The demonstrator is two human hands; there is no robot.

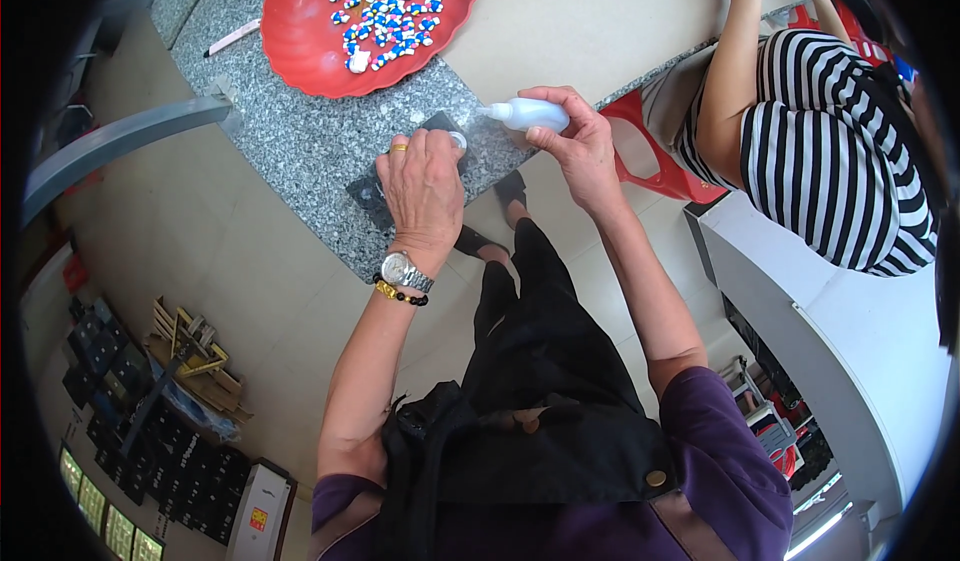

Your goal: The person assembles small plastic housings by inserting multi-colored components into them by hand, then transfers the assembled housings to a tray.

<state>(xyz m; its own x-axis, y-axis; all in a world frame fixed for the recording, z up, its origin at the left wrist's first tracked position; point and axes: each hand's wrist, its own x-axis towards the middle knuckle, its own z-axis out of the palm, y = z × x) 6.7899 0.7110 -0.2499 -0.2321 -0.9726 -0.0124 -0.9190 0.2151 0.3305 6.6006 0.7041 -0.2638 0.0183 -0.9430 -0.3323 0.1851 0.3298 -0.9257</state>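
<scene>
My right hand (582, 146) grips a small translucent squeeze bottle (537, 115), tipped on its side so that its narrow white nozzle points left. My left hand (424, 186) is just left of the nozzle, fingers curled down over a dark flat slab (372, 199) on the speckled grey countertop (300, 151). By its index finger shows the edge of a small round white piece (458, 141); whether the fingers grip it is hidden. Beyond my hands, a red scalloped plate (290, 56) carries several small blue-and-white figures (385, 26).
A pale slim pen-like tool (234, 38) lies left of the plate. A curved grey bar (130, 146) meets the counter's left edge. At right, another person in a striped shirt (830, 151) sits by a red stool (640, 146), hands at a pale tabletop (580, 21).
</scene>
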